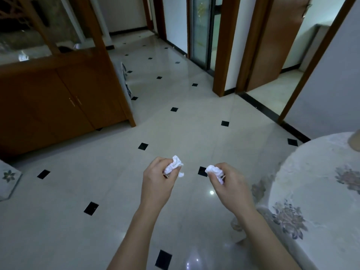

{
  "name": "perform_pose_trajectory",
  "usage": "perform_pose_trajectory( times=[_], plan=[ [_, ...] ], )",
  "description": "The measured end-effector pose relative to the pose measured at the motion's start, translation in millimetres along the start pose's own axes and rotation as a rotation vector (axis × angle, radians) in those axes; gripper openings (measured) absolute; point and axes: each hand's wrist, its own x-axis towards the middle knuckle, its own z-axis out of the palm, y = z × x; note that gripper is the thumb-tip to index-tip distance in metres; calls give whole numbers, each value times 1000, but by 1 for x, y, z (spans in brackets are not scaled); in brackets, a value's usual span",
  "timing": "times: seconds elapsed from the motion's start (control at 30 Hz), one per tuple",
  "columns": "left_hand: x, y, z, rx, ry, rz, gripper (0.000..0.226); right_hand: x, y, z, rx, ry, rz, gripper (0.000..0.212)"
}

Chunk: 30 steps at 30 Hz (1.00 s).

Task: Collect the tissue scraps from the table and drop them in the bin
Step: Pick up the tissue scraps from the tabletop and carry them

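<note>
White crumpled tissue is gripped in both fists: one wad (174, 165) is held in the curled fingers of the left hand (158, 179), another wad (215, 171) is pinched in the right hand (229, 182), both carried above the pale tiled floor (185, 117), beside the flower-patterned table (319, 191) at right. The carrying step appears to be under way, with collection judged done for these scraps. No bin is seen in view, so it must be located before the fingers can be opened over it.

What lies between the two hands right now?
Nothing held or standing: the head view shows only pale floor and one black inset tile between the left hand and right hand.
</note>
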Motion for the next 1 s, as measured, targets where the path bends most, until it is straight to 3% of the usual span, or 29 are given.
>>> perform_pose_trajectory(
  times=[0.33, 0.57, 0.8, 1.0],
  plan=[
    [143, -7, 105, -49, -154, 82, 26, 122, 48, -13, -18, 145, 139, 16],
    [280, -19, 185, -98, -293, 188, 41, 245, 70, -13, -80, 254, 249, 14],
    [414, -21, 254, -143, -392, 301, 29, 364, 82, -15, -151, 361, 336, 14],
    [473, -17, 310, -185, -481, 332, 28, 414, 113, -26, -209, 441, 423, 19]
  ],
)
